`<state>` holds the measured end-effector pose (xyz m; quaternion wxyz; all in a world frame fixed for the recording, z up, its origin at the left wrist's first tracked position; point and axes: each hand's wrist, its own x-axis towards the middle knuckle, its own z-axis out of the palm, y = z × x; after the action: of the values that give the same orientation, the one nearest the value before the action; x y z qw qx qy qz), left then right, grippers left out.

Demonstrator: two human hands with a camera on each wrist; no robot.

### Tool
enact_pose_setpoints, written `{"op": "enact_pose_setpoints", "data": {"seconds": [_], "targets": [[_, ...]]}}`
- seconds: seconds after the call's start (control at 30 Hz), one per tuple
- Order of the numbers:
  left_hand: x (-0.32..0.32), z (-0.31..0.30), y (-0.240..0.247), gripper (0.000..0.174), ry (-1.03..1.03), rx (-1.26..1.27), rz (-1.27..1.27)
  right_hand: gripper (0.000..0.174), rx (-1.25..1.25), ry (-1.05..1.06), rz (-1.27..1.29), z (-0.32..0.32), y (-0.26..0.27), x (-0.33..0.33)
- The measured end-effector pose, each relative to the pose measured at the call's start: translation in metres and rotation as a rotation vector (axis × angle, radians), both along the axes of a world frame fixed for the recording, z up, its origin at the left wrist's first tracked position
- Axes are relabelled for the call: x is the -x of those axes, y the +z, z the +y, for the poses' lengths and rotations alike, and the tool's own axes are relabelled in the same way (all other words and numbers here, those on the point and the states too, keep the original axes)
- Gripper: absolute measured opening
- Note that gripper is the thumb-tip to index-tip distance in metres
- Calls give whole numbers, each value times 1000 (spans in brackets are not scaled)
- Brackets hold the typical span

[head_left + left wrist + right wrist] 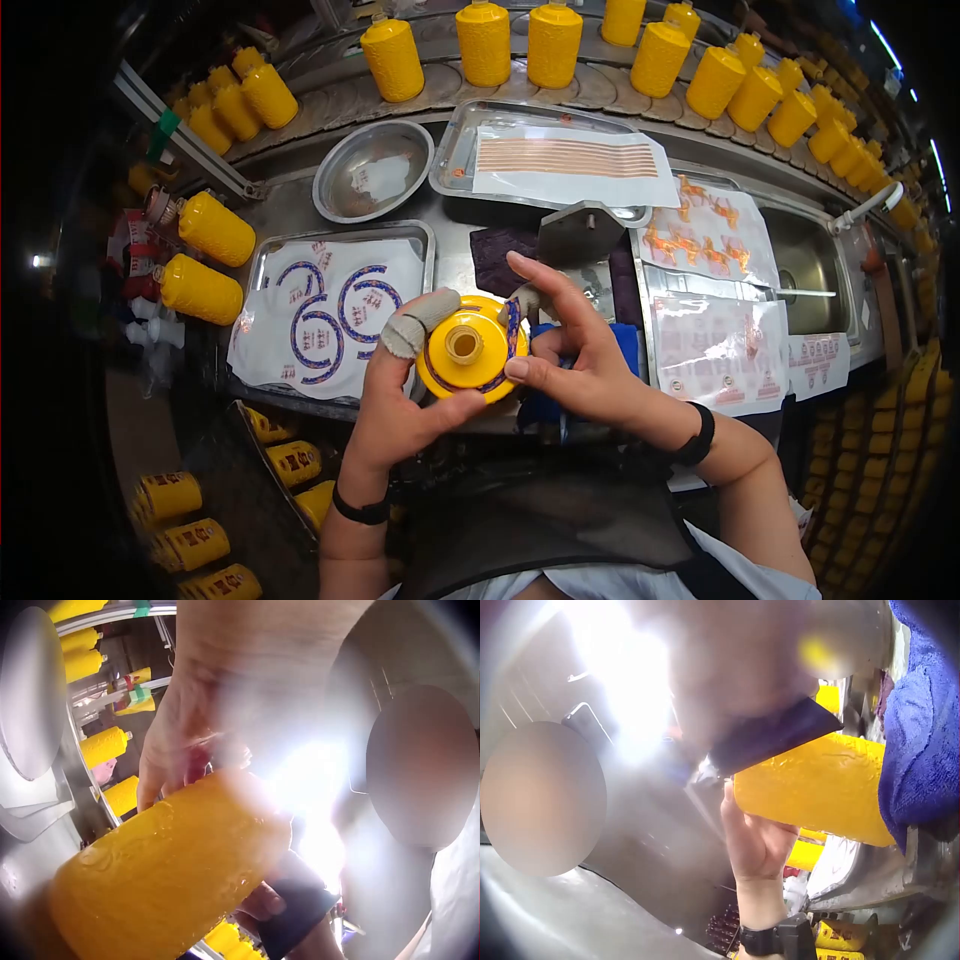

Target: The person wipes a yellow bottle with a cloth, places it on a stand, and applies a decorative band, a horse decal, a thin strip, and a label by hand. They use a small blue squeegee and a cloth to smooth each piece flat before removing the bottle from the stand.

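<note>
In the head view my left hand point(390, 420) grips a yellow bottle point(465, 372), its open neck facing up toward the camera. A grey finger cover on that hand lies along the bottle's shoulder. A dark blue patterned decal strip point(514, 328) curves round the shoulder, its right end standing up. My right hand point(590, 370) pinches this end at the bottle's right edge, with the thumb against the side and the index finger raised. In the left wrist view the bottle's embossed yellow side point(180, 870) fills the lower part. The right wrist view shows the bottle point(817, 791) lying across the blue towel.
A tray point(430, 240) with sheets of curved decals point(322, 335) lies left. Behind stand a metal bowl point(335, 205) and a tray with a striped sheet point(570, 160). More decal sheets point(720, 345) and a sink point(815, 270) are right. Yellow bottles point(485, 45) line a conveyor.
</note>
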<state>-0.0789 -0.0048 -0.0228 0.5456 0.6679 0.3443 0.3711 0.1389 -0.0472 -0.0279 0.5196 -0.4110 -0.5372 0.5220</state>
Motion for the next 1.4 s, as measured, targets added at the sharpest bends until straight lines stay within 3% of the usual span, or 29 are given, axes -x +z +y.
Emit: {"op": "enact_pose_setpoints", "data": {"seconds": [0.1, 0.2, 0.3, 0.33, 0.43, 0.47, 0.7, 0.9, 0.97, 1.07, 1.17, 1.27, 1.4], "targets": [[-13, -14, 1, 87, 127, -274, 182, 80, 1, -10, 8, 4, 0, -1], [-26, -21, -10, 87, 282, -328, 290, 73, 60, -17, 77, 5, 2, 0], [-9, 7, 1, 85, -8, -68, 149, 70, 15, -45, 24, 8, 6, -2], [-4, 25, 4, 88, -194, 57, 35, 69, 30, -42, 31, 7, 6, -3], [10, 59, 7, 96, -486, 367, -82, 66, 58, -10, 58, 6, 3, -1], [16, 64, 9, 100, -512, 357, -31, 65, 51, -7, 66, 4, 3, 0], [15, 26, 7, 81, -106, 190, -51, 70, -127, -7, -160, 10, -1, 2], [10, 21, 2, 76, -76, 187, -94, 66, -165, -44, -148, 14, -5, 4], [11, 20, 3, 76, -73, 191, -79, 61, -118, -65, -130, 12, 1, 5], [10, 20, 3, 77, -66, 198, -84, 50, -167, -62, -313, 11, -1, 2], [10, 20, 2, 77, -67, 206, -90, 40, -174, -137, -255, 10, -2, 5], [11, 21, 1, 77, -68, 202, -97, 39, -380, -171, -416, 11, -3, 0], [11, 20, -1, 78, -61, 201, -104, 40, -416, -180, -417, 10, -5, 1]]}}
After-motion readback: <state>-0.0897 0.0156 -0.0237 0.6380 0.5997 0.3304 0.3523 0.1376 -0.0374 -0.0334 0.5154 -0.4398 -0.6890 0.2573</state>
